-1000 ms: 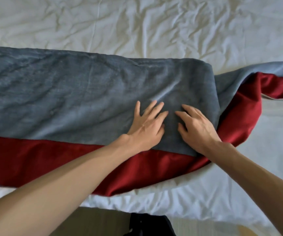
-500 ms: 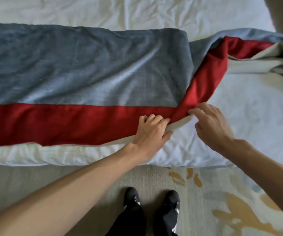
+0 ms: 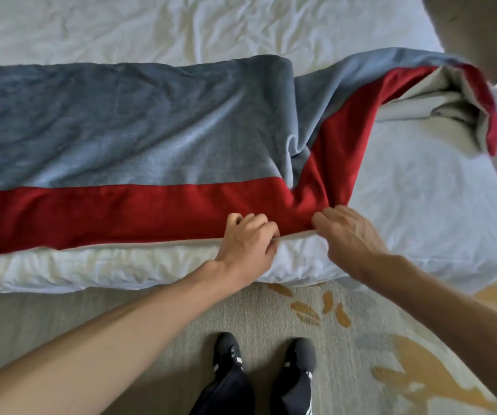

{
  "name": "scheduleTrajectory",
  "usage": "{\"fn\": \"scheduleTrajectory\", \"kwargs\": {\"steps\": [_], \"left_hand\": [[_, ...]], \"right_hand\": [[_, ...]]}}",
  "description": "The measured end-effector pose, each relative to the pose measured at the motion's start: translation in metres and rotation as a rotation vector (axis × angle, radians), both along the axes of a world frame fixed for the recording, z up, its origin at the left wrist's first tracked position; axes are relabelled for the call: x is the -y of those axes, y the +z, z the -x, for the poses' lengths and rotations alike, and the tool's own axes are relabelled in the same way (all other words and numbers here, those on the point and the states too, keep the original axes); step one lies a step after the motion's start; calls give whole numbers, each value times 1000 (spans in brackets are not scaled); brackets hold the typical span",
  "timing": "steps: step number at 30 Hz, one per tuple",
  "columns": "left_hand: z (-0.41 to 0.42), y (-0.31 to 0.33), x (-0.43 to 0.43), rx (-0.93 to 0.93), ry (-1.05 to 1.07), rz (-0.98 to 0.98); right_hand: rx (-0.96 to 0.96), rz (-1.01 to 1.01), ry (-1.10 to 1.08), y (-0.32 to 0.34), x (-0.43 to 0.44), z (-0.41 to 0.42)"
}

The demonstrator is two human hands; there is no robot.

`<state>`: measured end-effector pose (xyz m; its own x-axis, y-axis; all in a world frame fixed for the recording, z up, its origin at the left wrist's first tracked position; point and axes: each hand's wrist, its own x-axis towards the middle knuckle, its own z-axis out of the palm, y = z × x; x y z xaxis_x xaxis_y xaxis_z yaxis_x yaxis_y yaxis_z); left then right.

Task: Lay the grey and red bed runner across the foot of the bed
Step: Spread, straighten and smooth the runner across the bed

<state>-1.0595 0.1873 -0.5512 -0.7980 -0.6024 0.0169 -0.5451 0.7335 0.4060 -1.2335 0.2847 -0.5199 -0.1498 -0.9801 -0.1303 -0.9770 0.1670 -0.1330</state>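
The grey and red bed runner (image 3: pixel 127 139) lies flat across the near part of the white bed (image 3: pixel 406 205), grey band far, red band near. Its right part is folded back and bunched toward the bed's right corner, showing a pale lining. My left hand (image 3: pixel 248 244) is curled on the runner's near red edge, pinching it at the hem. My right hand (image 3: pixel 346 235) grips the same hem just to the right, where the red fold starts.
A wrinkled white sheet (image 3: pixel 181 28) covers the bed beyond the runner. The bed's near edge drops to a beige carpet (image 3: pixel 391 354) with orange and grey patterns. My two dark shoes (image 3: pixel 265 360) stand close to the bed.
Both hands left the grey band and moved down to the near red hem, closing on it. The view dropped, so the floor and shoes show. The red band lies flatter and straighter.
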Motion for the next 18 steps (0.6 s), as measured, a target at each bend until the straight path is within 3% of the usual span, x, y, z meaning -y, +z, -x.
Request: {"fn": "scheduleTrajectory", "kwargs": {"steps": [5, 10, 13, 18], "left_hand": [[-4, -4, -10, 120, -62, 4], [22, 3, -2, 66, 15, 64], [50, 13, 7, 61, 30, 91], [93, 23, 21, 93, 54, 146]], "right_hand": [[78, -157, 56, -16, -28, -10], [304, 51, -115, -9, -16, 8], [251, 120, -154, -2, -5, 27], [109, 44, -113, 2, 3, 64]]}}
